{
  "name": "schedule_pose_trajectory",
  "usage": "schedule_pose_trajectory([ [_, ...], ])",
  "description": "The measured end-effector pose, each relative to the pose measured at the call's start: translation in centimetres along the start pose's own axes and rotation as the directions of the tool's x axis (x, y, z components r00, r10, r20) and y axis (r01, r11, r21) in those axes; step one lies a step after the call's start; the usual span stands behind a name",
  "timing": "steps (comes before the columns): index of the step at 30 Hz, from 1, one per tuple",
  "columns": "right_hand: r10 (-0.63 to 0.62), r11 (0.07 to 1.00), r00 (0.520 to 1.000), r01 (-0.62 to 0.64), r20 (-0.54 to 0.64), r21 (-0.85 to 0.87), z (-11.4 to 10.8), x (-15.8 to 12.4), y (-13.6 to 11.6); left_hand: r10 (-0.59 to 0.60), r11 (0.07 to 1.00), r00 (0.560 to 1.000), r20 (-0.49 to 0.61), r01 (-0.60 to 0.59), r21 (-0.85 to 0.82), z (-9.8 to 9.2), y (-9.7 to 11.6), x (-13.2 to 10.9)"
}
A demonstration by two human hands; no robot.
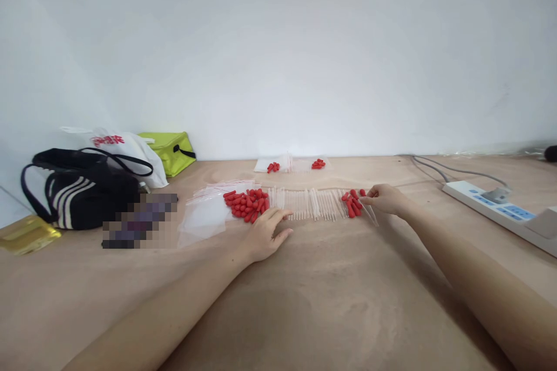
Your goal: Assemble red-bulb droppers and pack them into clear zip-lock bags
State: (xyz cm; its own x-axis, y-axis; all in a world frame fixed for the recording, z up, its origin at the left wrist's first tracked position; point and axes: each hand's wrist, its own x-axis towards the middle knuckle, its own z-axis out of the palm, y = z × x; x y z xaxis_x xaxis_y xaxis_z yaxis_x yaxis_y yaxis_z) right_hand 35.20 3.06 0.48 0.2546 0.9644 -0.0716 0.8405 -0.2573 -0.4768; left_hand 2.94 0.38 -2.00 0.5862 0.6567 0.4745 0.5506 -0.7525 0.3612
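My left hand (266,233) lies flat on the wooden table (304,301), fingers spread, its fingertips touching the near edge of a pile of red caps (247,203). A row of clear thin plastic tubes (308,204) stretches between the two hands. My right hand (385,198) is pinched at the right end of that row, beside a smaller pile of red caps (353,203); what it pinches looks like a clear tube. Clear zip bags (204,214) lie left of the big pile.
At the back of the table sit two small filled bags with red caps (291,165). A black striped bag (82,194), a white plastic bag (126,151) and a green pouch (169,151) stand at the left. A white power strip (500,208) with cable lies at the right.
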Motion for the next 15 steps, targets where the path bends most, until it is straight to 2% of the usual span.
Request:
schedule_pose_trajectory([
  [5,-0.012,0.998,0.991,0.003,0.130,0.065,0.4,-0.7,-0.6,0.019,0.999,0.999,-0.037,-0.018,0.047,-0.3,0.3,0.2],
  [8,0.018,0.998,0.988,-0.028,0.155,0.060,0.6,-1.0,-1.0,0.033,0.997,0.999,-0.032,-0.031,0.068,-0.3,0.2,0.3],
  [11,0.008,1.000,0.996,-0.010,0.088,0.020,0.6,-0.9,-1.1,0.013,0.991,0.998,-0.060,-0.005,0.134,-0.2,0.2,0.3],
  [15,-0.005,1.000,0.999,0.004,-0.052,-0.017,0.3,-0.8,-1.3,-0.072,0.954,0.980,-0.183,0.121,0.275,-0.2,0.4,0.3],
])
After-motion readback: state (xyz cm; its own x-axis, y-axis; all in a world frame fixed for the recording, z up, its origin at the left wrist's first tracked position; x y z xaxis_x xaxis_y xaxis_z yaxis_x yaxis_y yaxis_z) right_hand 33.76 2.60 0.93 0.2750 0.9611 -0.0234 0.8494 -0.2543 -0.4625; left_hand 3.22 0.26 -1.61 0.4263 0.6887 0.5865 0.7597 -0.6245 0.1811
